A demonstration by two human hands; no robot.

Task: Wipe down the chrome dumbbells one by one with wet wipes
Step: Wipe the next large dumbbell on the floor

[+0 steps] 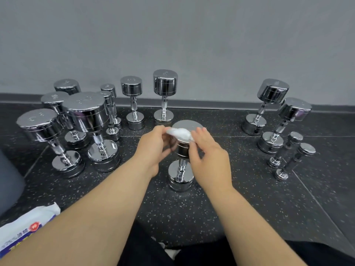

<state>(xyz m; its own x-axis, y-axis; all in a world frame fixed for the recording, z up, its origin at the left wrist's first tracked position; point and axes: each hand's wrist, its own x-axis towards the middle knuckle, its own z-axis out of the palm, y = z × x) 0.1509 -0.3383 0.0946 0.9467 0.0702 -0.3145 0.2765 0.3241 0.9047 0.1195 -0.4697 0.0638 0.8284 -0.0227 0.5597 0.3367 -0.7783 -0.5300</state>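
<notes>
**On the Gym Floor, a Wipe Held Over One Upright Dumbbell**

Head view: straight ahead of the person, the centre dumbbell (187, 124) stands on end on the speckled black floor (240, 208), apart from the others. Both hands meet at its upper head. The left hand (153, 144) pinches the left end of a crumpled white wet wipe (180, 133) between thumb and curled fingers. The right hand (210, 158) holds the other end in its fingertips, the remaining fingers bent down beside the chrome. The wipe lies across the near edge of the top face; whether it presses on the metal cannot be told.

To the left, the left cluster (86, 112) of six chrome dumbbells stands upright and close together, the largest in front. By the skirting of the grey wall (172, 45) stand the back pair (165, 81), side by side. To the right, the right group (272, 91) holds two large dumbbells and, nearer, two very small ones.

At lower left, the wipes pack (25, 225), white and blue with a sheet poking out, lies partly hidden by the left forearm.
</notes>
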